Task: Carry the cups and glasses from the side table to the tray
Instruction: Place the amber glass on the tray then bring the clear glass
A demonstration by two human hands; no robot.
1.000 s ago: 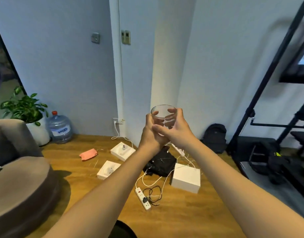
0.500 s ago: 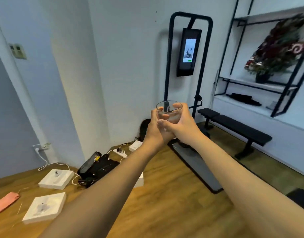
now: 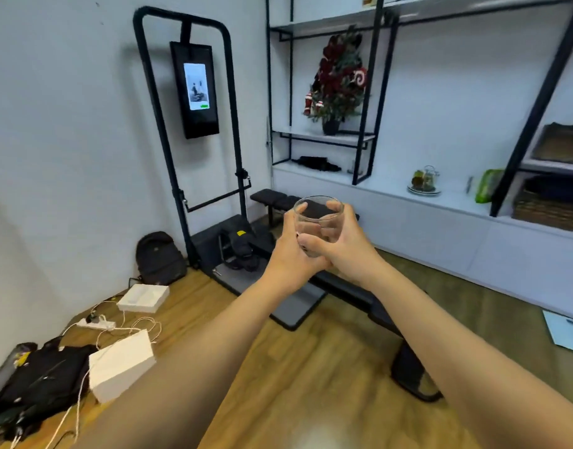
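- Two hands hold one clear glass tumbler (image 3: pixel 317 226) at arm's length, upright and empty, above the wooden floor (image 3: pixel 311 367).
- The left hand (image 3: pixel 290 254) wraps the tumbler's left side, thumb up near the rim, fingers curled round the far side.
- The right hand (image 3: pixel 342 246) closes on the right side, its fingers curled round the front and its thumb across the lower part; the two hands touch beneath the glass.
- Behind the tumbler stands a black exercise frame (image 3: pixel 184 124) with a lit screen (image 3: pixel 196 87), against the white wall.
- A black weight bench (image 3: pixel 278 199) lies just past the hands.
- To the right, black-framed shelves (image 3: pixel 369 92) carry a dark red flower arrangement (image 3: pixel 338 79), a glass jar on a plate (image 3: pixel 424 181) and wicker baskets (image 3: pixel 550 205).
- At lower left the floor holds white boxes (image 3: pixel 121 367), a power strip (image 3: pixel 95 325), a black backpack (image 3: pixel 159 259) and a black bag (image 3: pixel 35 380).
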